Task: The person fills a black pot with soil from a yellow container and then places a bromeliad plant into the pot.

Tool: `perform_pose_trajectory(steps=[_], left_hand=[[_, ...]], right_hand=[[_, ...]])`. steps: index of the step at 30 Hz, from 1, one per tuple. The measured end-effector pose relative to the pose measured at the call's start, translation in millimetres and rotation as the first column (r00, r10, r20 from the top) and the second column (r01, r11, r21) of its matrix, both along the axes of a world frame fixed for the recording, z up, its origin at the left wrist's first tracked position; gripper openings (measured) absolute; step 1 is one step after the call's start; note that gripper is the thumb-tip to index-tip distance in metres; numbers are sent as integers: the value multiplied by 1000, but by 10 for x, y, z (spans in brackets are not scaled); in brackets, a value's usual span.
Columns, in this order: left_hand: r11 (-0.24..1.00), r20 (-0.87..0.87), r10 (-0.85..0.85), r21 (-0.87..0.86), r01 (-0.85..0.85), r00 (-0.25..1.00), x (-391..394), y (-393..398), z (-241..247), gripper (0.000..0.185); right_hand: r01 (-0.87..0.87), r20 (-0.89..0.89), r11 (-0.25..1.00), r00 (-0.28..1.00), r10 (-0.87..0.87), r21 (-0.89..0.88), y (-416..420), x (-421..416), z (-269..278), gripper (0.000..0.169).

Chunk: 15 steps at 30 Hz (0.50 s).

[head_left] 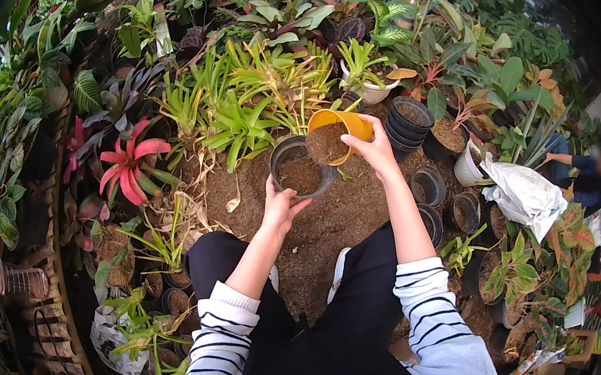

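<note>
My left hand (pixel 281 209) grips the near left side of a black plastic nursery pot (pixel 326 184). Brown potting mix (pixel 299 176) lies inside that pot. Tilted over the pot's right side is a yellow plastic pot (pixel 358 125), held at its right by my right hand (pixel 372 146). A clump of fibrous soil (pixel 326 143) fills the yellow pot's mouth, which faces left and down toward the black one. Beneath both hands is a spread of brown soil (pixel 311 236) on the ground.
Stacked black pots (pixel 408 128) stand to the right, above single black pots (pixel 427 186). Green bromeliads (pixel 241 127) grow beyond my hands, and a red bromeliad (pixel 131 162) to the left. A white plastic sack (pixel 523 192) lies at right, near another person (pixel 581 166).
</note>
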<state>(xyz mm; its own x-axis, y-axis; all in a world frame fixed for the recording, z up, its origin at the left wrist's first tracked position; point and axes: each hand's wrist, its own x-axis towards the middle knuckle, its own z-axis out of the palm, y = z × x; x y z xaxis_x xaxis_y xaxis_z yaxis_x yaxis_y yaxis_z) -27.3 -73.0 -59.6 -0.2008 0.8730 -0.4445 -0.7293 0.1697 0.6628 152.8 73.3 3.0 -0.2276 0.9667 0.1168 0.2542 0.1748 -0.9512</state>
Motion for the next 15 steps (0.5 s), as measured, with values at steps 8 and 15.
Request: perform_pose_trajectory(steps=[8, 15], left_hand=[[999, -26, -26, -26, 25, 999, 50, -11, 81, 70], [999, -20, -42, -29, 41, 999, 61, -15, 112, 72]], right_hand=[[33, 51, 998, 998, -35, 47, 76, 91, -140, 72], [-47, -126, 992, 992, 32, -118, 28, 88, -48, 71]])
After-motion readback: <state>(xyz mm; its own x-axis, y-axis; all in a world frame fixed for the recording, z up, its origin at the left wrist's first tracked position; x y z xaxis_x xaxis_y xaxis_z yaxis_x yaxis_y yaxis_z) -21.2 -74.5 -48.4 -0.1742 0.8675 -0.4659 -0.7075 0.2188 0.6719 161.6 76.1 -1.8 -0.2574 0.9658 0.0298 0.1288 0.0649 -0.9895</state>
